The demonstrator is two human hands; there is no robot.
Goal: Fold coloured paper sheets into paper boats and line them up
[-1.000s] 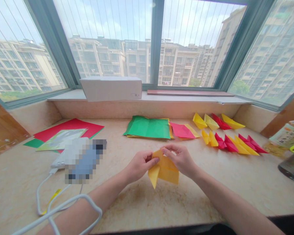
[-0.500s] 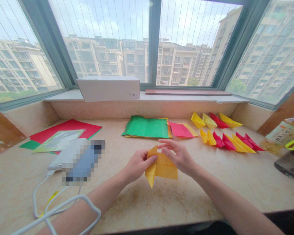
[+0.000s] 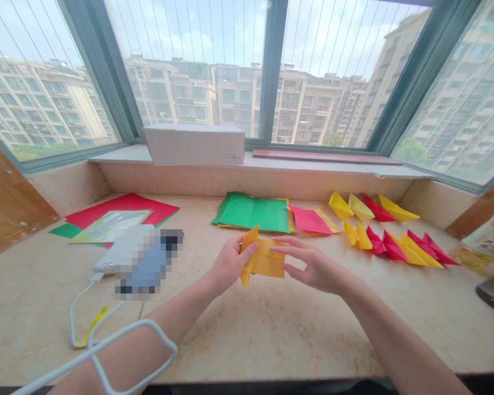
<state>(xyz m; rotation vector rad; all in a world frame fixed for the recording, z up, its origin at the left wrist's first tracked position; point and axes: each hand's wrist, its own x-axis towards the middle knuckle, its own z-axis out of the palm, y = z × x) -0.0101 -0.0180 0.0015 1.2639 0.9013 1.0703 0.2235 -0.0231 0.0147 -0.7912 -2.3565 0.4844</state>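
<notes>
My left hand [image 3: 230,263] pinches the left side of a folded sheet of yellow origami paper [image 3: 263,259], which has a pointed flap hanging down and another rising at its left end. My right hand [image 3: 316,267] is just to the right, its fingers spread and reaching the paper's right edge. I cannot tell if they press on it. Both hands are raised a little above the stone window ledge [image 3: 296,329]. Farther off lie a green paper stack [image 3: 253,213], a pink sheet [image 3: 308,219] and rows of yellow and red paper boats [image 3: 379,230].
A red sheet [image 3: 123,207] and a picture card [image 3: 109,226] lie at left, beside a pixelated object [image 3: 146,263] and a white charger [image 3: 119,249]. A white cable [image 3: 127,351] loops over my left forearm. An oil bottle [image 3: 488,236] stands at far right. A white box [image 3: 193,145] sits on the sill.
My right hand has opened out and moved right, off the top of the paper. The yellow paper has turned slightly and risen in my left hand. The whole view has shifted a little.
</notes>
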